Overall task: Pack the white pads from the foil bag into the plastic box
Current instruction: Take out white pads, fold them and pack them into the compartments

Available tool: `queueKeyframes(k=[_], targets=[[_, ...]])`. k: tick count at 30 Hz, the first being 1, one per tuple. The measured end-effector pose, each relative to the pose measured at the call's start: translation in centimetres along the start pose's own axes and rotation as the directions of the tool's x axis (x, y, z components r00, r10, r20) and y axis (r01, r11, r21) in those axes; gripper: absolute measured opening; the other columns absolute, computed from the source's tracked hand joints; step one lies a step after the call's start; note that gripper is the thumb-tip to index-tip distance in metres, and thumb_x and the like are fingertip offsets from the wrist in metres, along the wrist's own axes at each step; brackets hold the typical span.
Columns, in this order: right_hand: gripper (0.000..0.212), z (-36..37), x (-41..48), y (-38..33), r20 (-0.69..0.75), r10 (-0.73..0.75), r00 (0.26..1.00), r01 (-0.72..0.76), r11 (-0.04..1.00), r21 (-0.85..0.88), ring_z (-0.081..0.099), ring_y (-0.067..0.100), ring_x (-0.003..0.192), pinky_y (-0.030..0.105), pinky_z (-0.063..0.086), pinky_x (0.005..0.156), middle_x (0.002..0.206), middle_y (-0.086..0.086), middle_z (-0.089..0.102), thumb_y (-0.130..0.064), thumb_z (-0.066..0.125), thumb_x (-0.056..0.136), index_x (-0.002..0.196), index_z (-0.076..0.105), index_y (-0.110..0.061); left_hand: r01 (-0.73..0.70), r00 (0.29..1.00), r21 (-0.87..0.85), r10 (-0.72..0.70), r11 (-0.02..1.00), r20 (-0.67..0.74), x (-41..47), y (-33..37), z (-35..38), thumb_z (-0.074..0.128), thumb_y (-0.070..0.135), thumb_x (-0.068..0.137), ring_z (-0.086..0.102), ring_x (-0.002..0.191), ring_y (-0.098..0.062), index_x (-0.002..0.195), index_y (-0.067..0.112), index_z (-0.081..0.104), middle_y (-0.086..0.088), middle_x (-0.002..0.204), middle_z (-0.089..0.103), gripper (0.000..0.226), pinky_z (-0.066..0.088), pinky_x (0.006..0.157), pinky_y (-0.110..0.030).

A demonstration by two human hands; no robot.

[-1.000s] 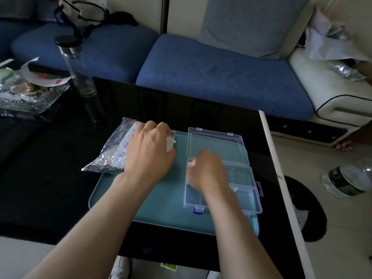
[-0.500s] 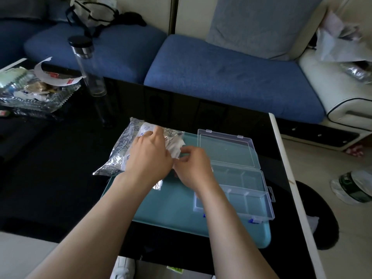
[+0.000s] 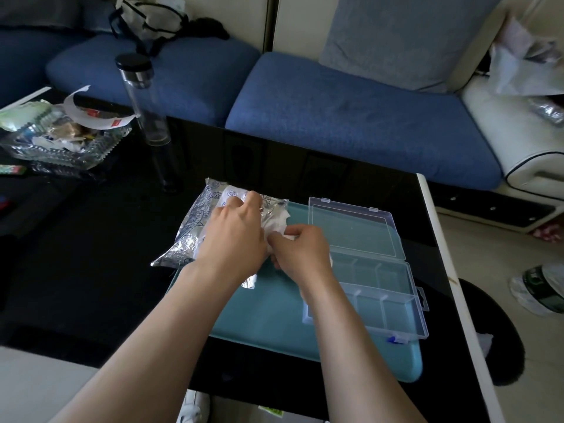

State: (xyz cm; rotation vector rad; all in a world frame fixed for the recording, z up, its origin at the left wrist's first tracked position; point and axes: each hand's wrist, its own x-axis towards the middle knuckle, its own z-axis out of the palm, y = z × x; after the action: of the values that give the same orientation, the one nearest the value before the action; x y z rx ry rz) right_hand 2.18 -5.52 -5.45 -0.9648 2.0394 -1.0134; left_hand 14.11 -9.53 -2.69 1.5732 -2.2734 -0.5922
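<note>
Pads (image 3: 276, 222), white and crumpled, poke from the mouth of the bag (image 3: 195, 227), silver foil, at frame centre. Right grip (image 3: 300, 248) pinches one; left grip (image 3: 235, 239) curls on the bag. Box (image 3: 381, 288) lies open just right, on a teal tray (image 3: 268, 312) near the right edge of the table (image 3: 91, 270). Bottle (image 3: 146, 102) stands upper left.

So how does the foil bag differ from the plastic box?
The bag is silver and crumpled; the box is clear and rigid. The bag overhangs the tray's left edge onto the table; the box sits on the tray's right side. The left hand holds the bag, the right hand pinches a pad at its mouth; neither grips the box. Both are open.
</note>
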Motion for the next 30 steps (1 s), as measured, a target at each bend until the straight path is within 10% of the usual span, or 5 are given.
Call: queueKeyframes(k=[8, 17, 24, 30], targets=[[0.024, -0.4, -0.1, -0.2, -0.029, -0.138, 0.990, 0.131, 0.978, -0.164, 0.054, 0.032, 0.059, 0.030, 0.041, 0.051, 0.054, 0.005, 0.061, -0.011, 0.063, 0.081, 0.058, 0.066, -0.013, -0.079, 0.987, 0.191, 0.049, 0.978, 0.153, 0.1, 0.1, 1.3, 0.058, 0.030, 0.098, 0.028, 0.136, -0.051, 0.139, 0.058, 0.040, -0.004, 0.157, 0.014, 0.053, 0.033, 0.111, -0.061], [0.022, -1.8, 0.2, -0.4, 0.076, 0.027, 0.997, -0.029, 0.999, 0.022, 0.076, 0.029, 0.062, 0.052, 0.066, 0.064, 0.071, 0.012, 0.076, -0.025, 0.069, 0.080, 0.072, 0.070, -0.006, -0.061, 0.990, 0.261, 0.025, 0.964, 0.142, -0.7, 0.6, 1.8, 0.060, 0.035, 0.098, 0.033, 0.132, -0.049, 0.134, 0.042, 0.042, -0.008, 0.154, 0.019, 0.040, 0.037, 0.108, -0.058], [0.010, -3.5, -0.1, -0.7, 0.137, 0.088, 0.987, -0.106, 0.986, 0.131, 0.078, 0.031, 0.074, 0.042, 0.067, 0.065, 0.100, 0.005, 0.063, -0.010, 0.067, 0.095, 0.097, 0.059, -0.015, -0.064, 0.987, 0.322, 0.012, 0.944, 0.160, -0.6, 1.2, 2.1, 0.062, 0.023, 0.093, 0.032, 0.133, -0.052, 0.143, 0.041, 0.033, -0.012, 0.155, 0.015, 0.061, 0.035, 0.109, -0.059], [0.006, -3.3, -0.2, 0.4, 0.182, 0.057, 0.982, -0.081, 0.988, 0.128, 0.077, 0.027, 0.068, 0.042, 0.067, 0.066, 0.088, 0.017, 0.075, -0.011, 0.075, 0.087, 0.082, 0.072, -0.009, -0.063, 0.978, 0.323, -0.006, 0.944, 0.208, -0.7, 1.6, 2.0, 0.069, 0.026, 0.092, 0.018, 0.143, -0.058, 0.147, 0.045, 0.034, -0.011, 0.162, 0.003, 0.068, 0.027, 0.116, -0.063]])
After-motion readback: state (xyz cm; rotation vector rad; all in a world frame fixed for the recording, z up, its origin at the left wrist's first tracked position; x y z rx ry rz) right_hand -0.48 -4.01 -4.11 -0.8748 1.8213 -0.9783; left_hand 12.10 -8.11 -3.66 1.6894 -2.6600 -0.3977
